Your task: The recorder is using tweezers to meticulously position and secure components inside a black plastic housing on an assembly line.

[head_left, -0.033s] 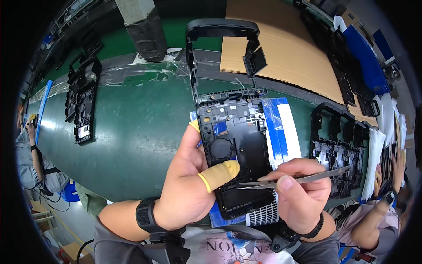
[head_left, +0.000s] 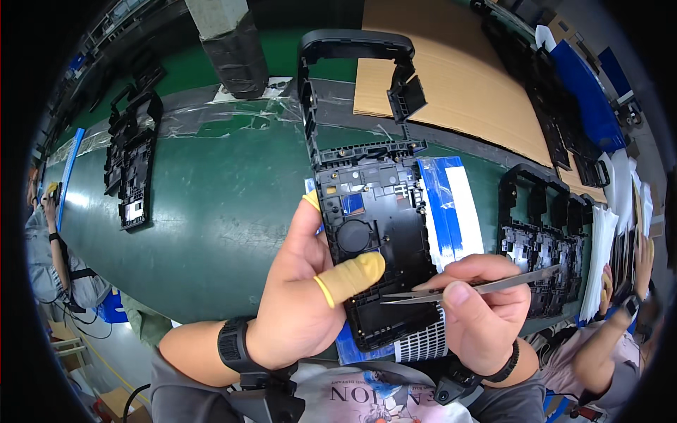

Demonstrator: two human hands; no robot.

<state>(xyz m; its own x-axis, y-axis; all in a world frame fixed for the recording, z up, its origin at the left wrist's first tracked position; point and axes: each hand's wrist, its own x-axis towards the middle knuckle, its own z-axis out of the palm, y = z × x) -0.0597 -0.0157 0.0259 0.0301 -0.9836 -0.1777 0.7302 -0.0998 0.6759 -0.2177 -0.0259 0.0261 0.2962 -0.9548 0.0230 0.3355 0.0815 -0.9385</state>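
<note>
My left hand (head_left: 300,299) grips a black plastic housing (head_left: 402,247) by its left edge. Yellow finger cots cover its thumb, which presses on the housing's face, and another fingertip at the edge. The housing has an open frame with a handle-like bar at its far end, and a round disc, ribs and small brass-coloured spots on its face. In my right hand (head_left: 486,317) is a pair of metal tweezers (head_left: 525,277), pinched between thumb and fingers. The tweezer tips lie over the lower part of the housing; whether they touch it or hold anything, I cannot tell.
Beneath the housing is a blue and white block (head_left: 451,218) on the green table (head_left: 226,204). Similar black housings (head_left: 539,243) stand at the right, another (head_left: 134,166) at the left. Cardboard (head_left: 451,84) lies at the back. A co-worker's arm (head_left: 599,352) is at far right.
The co-worker's forearm at far right has shifted slightly upward in the picture. My hands, the housing and the tweezers stay nearly where they were.
</note>
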